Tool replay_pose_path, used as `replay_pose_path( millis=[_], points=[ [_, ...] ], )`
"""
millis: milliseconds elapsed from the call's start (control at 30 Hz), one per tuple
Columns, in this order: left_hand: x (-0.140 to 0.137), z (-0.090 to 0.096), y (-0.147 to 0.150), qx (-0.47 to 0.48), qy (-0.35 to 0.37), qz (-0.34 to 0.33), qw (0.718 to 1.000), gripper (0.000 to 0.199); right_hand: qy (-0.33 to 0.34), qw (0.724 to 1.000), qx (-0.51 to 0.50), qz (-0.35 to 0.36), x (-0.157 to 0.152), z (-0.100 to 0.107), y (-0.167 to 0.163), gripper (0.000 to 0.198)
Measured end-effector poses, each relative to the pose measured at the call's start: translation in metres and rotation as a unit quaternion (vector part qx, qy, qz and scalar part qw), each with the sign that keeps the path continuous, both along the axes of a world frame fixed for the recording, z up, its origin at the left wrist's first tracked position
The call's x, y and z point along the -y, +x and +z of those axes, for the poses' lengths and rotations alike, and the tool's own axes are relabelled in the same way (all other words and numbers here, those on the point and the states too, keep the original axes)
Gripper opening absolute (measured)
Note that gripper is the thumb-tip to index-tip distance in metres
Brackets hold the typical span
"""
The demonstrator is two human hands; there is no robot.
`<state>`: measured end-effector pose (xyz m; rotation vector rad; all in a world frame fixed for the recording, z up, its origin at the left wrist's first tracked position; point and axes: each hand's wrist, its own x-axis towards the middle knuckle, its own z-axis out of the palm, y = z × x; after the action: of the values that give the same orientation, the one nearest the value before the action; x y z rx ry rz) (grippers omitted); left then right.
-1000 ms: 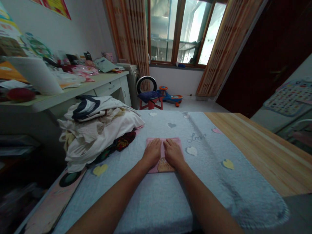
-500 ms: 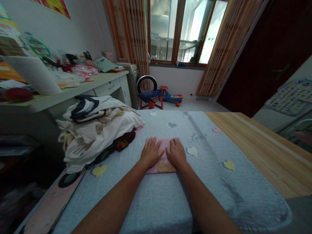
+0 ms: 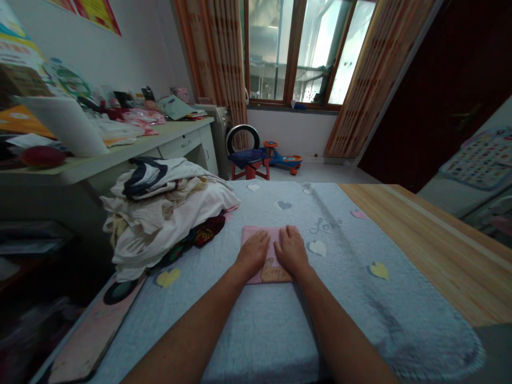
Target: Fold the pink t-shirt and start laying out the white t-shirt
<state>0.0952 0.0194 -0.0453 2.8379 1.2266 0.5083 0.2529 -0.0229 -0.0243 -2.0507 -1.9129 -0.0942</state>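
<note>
A folded pink cloth (image 3: 276, 273) with a tan cartoon animal printed on its lower part lies flat on the pale blue bedspread (image 3: 256, 330). My left hand (image 3: 254, 253) rests palm down on its left half, fingers stretched out and close together. On the right half lies my right hand (image 3: 293, 249), also palm down with its fingers extended. A narrow strip of pink shows between the two thumbs. Neither hand is gripping the cloth; both press on its top.
To the left is a heap of rumpled clothes (image 3: 172, 213), mostly white. Bare wooden board (image 3: 440, 240) runs along the right side. Beyond the far edge are a red stool (image 3: 250, 172) and a blue ride-on toy (image 3: 282, 160). A cluttered desk (image 3: 160, 141) stands at the left.
My left hand has slid a little right and towards me, its fingers drawing closer together and uncovering the cloth's far left corner. The right hand stays nearly in place. The view shifts slightly.
</note>
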Motion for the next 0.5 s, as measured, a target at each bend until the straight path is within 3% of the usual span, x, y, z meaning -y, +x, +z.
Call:
replay_pose_path(
  millis=[233,500],
  points=[
    [-0.001,-0.004,-0.002,-0.008,-0.005,-0.004,1.000,0.045,0.001,0.998,0.005,0.057,0.001,0.008,-0.001,0.028],
    [0.004,0.002,-0.003,-0.035,0.016,0.011,0.999,0.049,-0.026,0.998,0.013,0.062,-0.005,-0.004,0.002,0.044]
  ],
)
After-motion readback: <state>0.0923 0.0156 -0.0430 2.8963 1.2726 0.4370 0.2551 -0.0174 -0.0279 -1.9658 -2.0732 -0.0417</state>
